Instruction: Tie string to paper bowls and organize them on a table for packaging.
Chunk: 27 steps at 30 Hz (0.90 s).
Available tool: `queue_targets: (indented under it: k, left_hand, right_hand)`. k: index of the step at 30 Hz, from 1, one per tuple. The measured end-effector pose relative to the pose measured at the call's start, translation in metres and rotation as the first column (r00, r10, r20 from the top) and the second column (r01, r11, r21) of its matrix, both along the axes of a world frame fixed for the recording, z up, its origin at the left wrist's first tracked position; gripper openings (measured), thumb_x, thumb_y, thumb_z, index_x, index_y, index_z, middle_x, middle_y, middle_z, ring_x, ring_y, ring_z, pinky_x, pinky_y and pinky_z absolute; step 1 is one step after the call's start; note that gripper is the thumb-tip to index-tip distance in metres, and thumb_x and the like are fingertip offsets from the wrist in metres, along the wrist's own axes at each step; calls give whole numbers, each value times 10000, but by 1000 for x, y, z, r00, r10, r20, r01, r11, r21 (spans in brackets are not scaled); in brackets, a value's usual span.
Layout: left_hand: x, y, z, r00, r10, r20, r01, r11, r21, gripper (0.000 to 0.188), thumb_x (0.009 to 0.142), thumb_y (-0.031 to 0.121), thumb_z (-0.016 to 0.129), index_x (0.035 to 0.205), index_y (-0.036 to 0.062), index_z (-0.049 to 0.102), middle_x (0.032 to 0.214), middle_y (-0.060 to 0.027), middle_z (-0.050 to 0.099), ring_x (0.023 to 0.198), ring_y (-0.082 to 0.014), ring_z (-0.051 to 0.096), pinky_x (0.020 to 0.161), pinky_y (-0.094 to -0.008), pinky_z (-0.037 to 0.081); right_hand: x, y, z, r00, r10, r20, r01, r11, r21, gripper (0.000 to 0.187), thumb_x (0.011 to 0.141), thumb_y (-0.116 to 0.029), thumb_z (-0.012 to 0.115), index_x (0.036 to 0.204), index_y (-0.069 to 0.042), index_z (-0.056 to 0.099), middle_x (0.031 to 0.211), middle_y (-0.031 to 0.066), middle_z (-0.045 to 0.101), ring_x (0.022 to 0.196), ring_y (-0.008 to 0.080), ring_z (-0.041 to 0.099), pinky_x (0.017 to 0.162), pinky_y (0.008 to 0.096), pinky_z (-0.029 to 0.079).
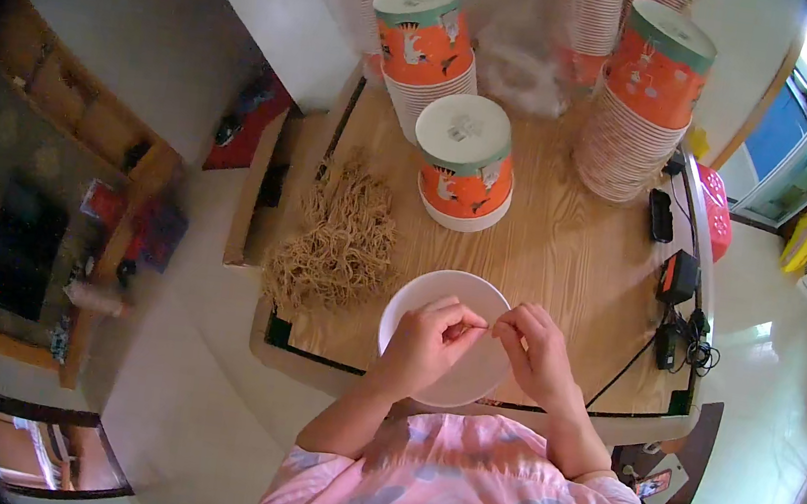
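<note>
Left hand (433, 336) and right hand (538, 349) pinch something too fine to identify. The white tub (463, 385) beneath them looks light; grip its rim.

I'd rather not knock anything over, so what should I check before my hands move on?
1. White bowl open side up: ok.
2. Left hand and right hand together over it: ok.
3. Anything pinched at the fingertips: cannot tell, too small.
4. Nearest upside-down orange tub apart from both hands: ok.
5. Black cable well away from right forearm: not ok, runs close by.
</note>
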<state>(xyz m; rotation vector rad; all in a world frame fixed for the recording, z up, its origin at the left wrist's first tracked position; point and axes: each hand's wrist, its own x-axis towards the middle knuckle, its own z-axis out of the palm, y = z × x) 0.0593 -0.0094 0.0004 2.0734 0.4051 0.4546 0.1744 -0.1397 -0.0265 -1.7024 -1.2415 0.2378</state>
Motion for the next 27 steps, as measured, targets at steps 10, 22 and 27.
queue_targets:
  k: [10, 22, 27]
  left_hand:
    - [26, 13, -17, 993, -4, -117, 39, 953, 301, 74, 722, 69, 665, 754, 35, 608, 692, -57, 537, 548, -161, 487, 515, -290, 404]
    - [30, 13, -23, 991, 9, -132, 43, 923, 382, 68, 732, 86, 647, 748, 62, 585, 745, -62, 572, 599, -207, 560, 531, -337, 435]
    - [30, 15, -24, 994, -5, -111, 49, 916, 398, 70, 728, 83, 651, 751, 61, 588, 725, -61, 565, 586, -204, 555, 528, -334, 434]
  right_hand:
    - [17, 2, -38, 872, -227, -434, 262, 965, 22, 115, 869, -85, 543, 953, -7, 558, 834, 111, 603, 719, 191, 575, 656, 284, 465]
    - [17, 9, -53, 839, -125, -530, 161, 987, 22, 135, 867, -70, 528, 961, -4, 600, 843, 85, 636, 765, 135, 595, 675, 263, 475]
    - [20, 15, -59, 825, -75, -560, 113, 993, 35, 165, 886, -108, 527, 973, 4, 611, 849, 66, 636, 780, 111, 585, 687, 254, 476]
